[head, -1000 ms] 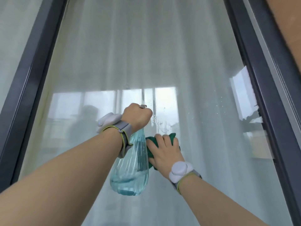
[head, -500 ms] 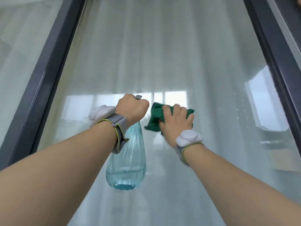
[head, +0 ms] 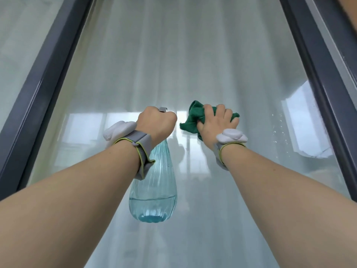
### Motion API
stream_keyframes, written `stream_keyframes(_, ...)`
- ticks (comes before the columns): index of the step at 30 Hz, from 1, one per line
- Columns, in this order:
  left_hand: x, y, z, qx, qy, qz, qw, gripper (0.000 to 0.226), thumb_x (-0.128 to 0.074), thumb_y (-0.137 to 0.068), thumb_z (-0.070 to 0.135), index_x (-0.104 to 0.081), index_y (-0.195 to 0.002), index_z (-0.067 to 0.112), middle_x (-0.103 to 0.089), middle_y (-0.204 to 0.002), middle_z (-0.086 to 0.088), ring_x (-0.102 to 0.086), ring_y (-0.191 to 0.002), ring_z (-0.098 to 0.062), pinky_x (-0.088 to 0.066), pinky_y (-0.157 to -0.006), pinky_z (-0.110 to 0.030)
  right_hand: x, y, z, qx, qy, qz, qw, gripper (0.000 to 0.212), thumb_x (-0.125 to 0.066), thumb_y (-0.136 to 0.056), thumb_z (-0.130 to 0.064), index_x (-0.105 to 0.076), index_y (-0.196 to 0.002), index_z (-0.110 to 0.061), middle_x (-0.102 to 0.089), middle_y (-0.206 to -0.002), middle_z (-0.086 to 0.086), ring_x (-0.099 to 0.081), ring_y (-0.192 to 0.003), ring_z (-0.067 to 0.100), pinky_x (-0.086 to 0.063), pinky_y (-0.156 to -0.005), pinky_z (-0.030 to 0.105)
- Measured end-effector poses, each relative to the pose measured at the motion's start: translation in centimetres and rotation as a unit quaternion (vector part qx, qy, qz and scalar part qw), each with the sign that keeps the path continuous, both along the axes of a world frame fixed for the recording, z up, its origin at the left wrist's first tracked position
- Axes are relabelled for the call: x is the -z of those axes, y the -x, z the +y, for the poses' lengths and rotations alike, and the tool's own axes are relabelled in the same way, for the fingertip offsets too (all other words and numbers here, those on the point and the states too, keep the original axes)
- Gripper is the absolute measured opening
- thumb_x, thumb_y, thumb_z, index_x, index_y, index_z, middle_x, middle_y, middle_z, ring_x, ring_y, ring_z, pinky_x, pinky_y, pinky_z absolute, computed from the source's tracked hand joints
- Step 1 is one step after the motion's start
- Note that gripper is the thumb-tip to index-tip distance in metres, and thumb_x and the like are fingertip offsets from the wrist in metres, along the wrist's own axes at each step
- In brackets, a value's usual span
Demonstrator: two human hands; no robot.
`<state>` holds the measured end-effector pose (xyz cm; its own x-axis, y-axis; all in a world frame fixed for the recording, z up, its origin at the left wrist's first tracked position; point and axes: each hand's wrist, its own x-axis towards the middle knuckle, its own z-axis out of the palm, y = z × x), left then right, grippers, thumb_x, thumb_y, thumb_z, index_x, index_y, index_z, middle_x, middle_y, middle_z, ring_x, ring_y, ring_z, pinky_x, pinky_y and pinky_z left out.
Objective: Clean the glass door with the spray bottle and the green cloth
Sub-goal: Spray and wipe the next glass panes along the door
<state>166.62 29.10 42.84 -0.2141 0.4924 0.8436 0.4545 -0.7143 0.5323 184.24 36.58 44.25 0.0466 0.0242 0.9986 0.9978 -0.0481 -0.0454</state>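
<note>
Glass door (head: 193, 64): one tall clear pane, centre of view, dark grey metal frame (head: 40, 93) on left and right. White pleated curtain (head: 173, 45) hangs behind the glass; bright window reflections low on the pane, fine droplets speckled on the right part. Green cloth (head: 193, 120): soft fine-ribbed weave, bunched, against the glass just right of centre, right hand (head: 216, 122) pressing it there, grip curled round the wad. Spray bottle (head: 154, 186): pale blue translucent plastic, teardrop body with vertical ribs, liquid filling the bottom part, hangs left of the cloth and apart from it. Left hand (head: 156, 122) fisted tight round the bottle's head, grey nozzle tip just showing above the knuckles. Grey strap with white pod on each wrist (head: 231, 135).
</note>
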Motion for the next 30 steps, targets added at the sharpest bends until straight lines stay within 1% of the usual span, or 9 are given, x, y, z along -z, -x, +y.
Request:
stream_keyframes(4,1.0,-2.2,-0.2,0.019,0.015,0.025,0.999,0.015,-0.042,-0.056,0.026,-0.043,-0.066,0.016,-0.063,-0.081,-0.010,-0.052,-0.070,-0.031,-0.032,-0.059,-0.028,4.8,-3.8,-0.4,0.028,-0.041,0.031,0.998,0.044,-0.055,-0.085,-0.041,-0.047,-0.122,-0.021,-0.046,-0.109,0.014,-0.043,-0.091,0.030,-0.033,-0.075,0.041)
stream_keyframes(7,1.7,-3.6,-0.4,0.040,0.011,0.034,0.999,0.012,-0.041,-0.055,0.026,-0.037,-0.063,0.017,-0.052,-0.072,-0.005,-0.051,-0.070,-0.031,-0.028,-0.056,-0.029,11.7,-3.4,-0.5,0.018,-0.058,0.007,0.998,0.049,-0.066,-0.074,-0.040,-0.051,-0.116,-0.019,-0.049,-0.100,0.014,-0.043,-0.084,0.030,-0.035,-0.068,0.041)
stream_keyframes(11,2.6,-4.5,-0.8,0.061,0.028,0.013,0.998,0.016,-0.037,-0.052,0.026,-0.039,-0.064,0.015,-0.061,-0.078,-0.009,-0.055,-0.073,-0.032,-0.035,-0.064,-0.030,18.2,-2.0,-0.5,0.010,-0.015,-0.060,0.998,0.053,-0.070,-0.068,-0.040,-0.052,-0.115,-0.022,-0.051,-0.106,0.011,-0.045,-0.089,0.030,-0.035,-0.069,0.041)
stream_keyframes(15,3.3,-5.4,-0.9,0.085,0.041,0.046,0.994,0.019,-0.039,-0.054,0.026,-0.044,-0.068,0.013,-0.065,-0.084,-0.017,-0.056,-0.075,-0.031,-0.041,-0.070,-0.034,17.7,-2.3,-0.7,0.001,0.014,-0.070,0.997,0.054,-0.073,-0.068,-0.044,-0.051,-0.114,-0.025,-0.052,-0.104,0.009,-0.047,-0.087,0.030,-0.038,-0.068,0.041)
stream_keyframes(19,3.4,-7.1,-1.6,0.124,0.070,0.122,0.982,0.034,-0.045,-0.061,0.022,-0.058,-0.091,0.013,-0.067,-0.077,-0.015,-0.057,-0.070,-0.026,-0.041,-0.069,-0.035,17.1,-3.6,-1.9,-0.026,0.063,-0.114,0.991,0.046,-0.062,-0.078,-0.048,-0.050,-0.117,-0.029,-0.049,-0.107,0.004,-0.045,-0.089,0.029,-0.038,-0.072,0.041)
stream_keyframes(21,3.0,-8.9,-2.4,0.138,0.085,0.158,0.974,0.026,-0.046,-0.065,0.019,-0.056,-0.088,0.012,-0.069,-0.075,-0.016,-0.060,-0.065,-0.026,-0.043,-0.068,-0.033,16.6,-4.7,-2.9,-0.029,0.047,-0.136,0.989,0.046,-0.063,-0.076,-0.046,-0.050,-0.116,-0.029,-0.048,-0.105,0.002,-0.045,-0.087,0.027,-0.037,-0.070,0.040)
stream_keyframes(23,2.8,-10.5,-2.9,0.140,0.092,0.186,0.968,0.006,-0.047,-0.073,0.012,-0.051,-0.075,0.009,-0.069,-0.069,-0.015,-0.060,-0.065,-0.027,-0.043,-0.067,-0.032,16.4,-5.7,-3.6,-0.024,0.025,-0.151,0.988,0.048,-0.066,-0.072,-0.045,-0.049,-0.113,-0.028,-0.050,-0.102,0.002,-0.046,-0.084,0.027,-0.038,-0.068,0.039)
stream_keyframes(26,2.4,-13.2,-3.2,0.132,0.090,0.199,0.967,0.018,-0.045,-0.080,0.007,-0.040,-0.063,0.012,-0.066,-0.065,-0.014,-0.056,-0.063,-0.028,-0.039,-0.066,-0.032,16.5,-8.1,-3.7,-0.007,0.050,-0.115,0.992,0.047,-0.058,-0.075,-0.048,-0.046,-0.117,-0.030,-0.049,-0.105,0.001,-0.047,-0.087,0.027,-0.038,-0.070,0.040)
stream_keyframes(30,3.0,-14.7,-3.1,0.131,0.105,0.180,0.969,0.014,-0.046,-0.085,0.008,-0.048,-0.072,0.010,-0.069,-0.078,-0.018,-0.052,-0.063,-0.027,-0.036,-0.070,-0.033,16.5,-9.8,-3.0,-0.008,0.068,-0.095,0.993,0.046,-0.040,-0.076,-0.051,-0.044,-0.117,-0.030,-0.050,-0.105,0.002,-0.047,-0.085,0.028,-0.039,-0.069,0.041)
